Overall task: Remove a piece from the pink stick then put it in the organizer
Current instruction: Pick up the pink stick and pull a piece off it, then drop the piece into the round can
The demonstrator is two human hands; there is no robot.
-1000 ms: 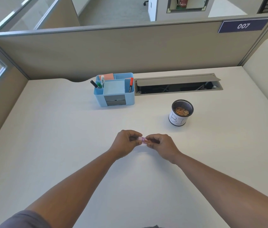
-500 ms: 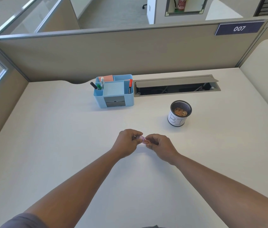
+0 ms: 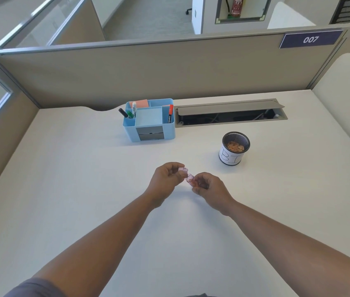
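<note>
A: Pink stick (image 3: 191,180) in right hand (image 3: 211,190), grip closed on it, above the surface (image 3: 62,179). Left hand (image 3: 166,179) pinches a pink piece (image 3: 183,169), just apart from the stick.

B: Surroundings?

A: Blue organizer (image 3: 149,121) well behind, path clear. Mesh cup (image 3: 234,148) at right, lettering on it looks like "BI". Partition sign (image 3: 310,39) reads "007".
</note>
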